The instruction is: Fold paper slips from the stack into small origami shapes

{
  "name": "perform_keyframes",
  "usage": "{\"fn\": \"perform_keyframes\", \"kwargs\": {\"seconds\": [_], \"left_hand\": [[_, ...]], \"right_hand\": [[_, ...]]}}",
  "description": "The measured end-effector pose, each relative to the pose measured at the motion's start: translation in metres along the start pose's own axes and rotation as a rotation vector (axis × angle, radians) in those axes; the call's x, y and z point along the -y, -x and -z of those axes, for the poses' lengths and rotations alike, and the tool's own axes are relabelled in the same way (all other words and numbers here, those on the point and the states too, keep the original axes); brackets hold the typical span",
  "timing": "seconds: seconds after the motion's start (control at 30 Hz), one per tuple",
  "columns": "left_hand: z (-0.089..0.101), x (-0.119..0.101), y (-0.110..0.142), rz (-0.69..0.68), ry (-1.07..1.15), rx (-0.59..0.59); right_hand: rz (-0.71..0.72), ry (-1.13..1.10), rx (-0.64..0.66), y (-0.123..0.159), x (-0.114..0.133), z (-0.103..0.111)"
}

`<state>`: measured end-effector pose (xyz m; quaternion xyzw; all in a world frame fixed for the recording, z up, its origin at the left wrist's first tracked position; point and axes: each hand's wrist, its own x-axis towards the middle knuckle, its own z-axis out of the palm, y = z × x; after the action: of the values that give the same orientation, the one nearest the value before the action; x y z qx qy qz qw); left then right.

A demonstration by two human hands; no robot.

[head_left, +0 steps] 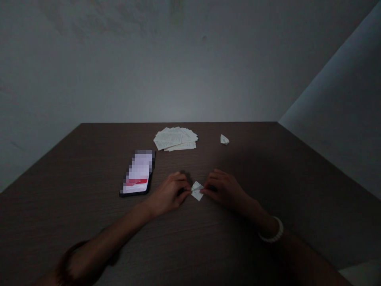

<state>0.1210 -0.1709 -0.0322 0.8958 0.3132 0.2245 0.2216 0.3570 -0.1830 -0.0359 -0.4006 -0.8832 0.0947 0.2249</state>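
Between my hands is a small folded piece of white paper (197,195), shaped like a diamond, with faint print and a crease across its middle. My left hand (172,190) pinches its left corner between thumb and fingertips. At the right corner, my right hand (224,188) closes thumb and fingers on the paper in the same way. Both hands stay low over the dark wooden table (178,250). A pale beaded bracelet (275,232) circles my right wrist.
A phone (138,172) with its screen lit lies left of my left hand. Behind it, a fanned pile of printed paper sheets (174,139) rests near the wall (178,79). Toward the back right sits a small folded paper piece (224,140).
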Motion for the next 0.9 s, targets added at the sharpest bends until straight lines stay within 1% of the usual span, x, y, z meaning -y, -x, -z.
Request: {"fn": "perform_keyframes", "kwargs": {"seconds": [0.1,0.23,0.4,0.53,0.77,0.9], "left_hand": [[-0.0007,-0.0001,0.0000,0.006,-0.053,0.025],[-0.0021,-0.0009,0.0000,0.047,-0.116,0.057],[-0.0025,-0.0014,0.0003,0.061,-0.096,0.052],[-0.0022,-0.0008,0.0012,0.047,-0.077,0.039],[-0.0009,0.0006,-0.0001,0.049,-0.060,0.060],[0.0009,-0.0003,-0.0004,0.060,-0.093,0.089]], "right_hand": [[-0.018,-0.004,0.057,0.0005,-0.0006,0.0020],[-0.034,-0.012,0.128,0.0012,-0.0023,0.0040],[-0.093,-0.072,0.136,0.0004,-0.0012,0.0060],[-0.127,-0.058,0.153,-0.0007,-0.0003,0.0065],[-0.113,-0.019,0.163,-0.0001,-0.0003,0.0066],[-0.089,-0.003,0.172,0.0007,0.0015,0.0080]]}}
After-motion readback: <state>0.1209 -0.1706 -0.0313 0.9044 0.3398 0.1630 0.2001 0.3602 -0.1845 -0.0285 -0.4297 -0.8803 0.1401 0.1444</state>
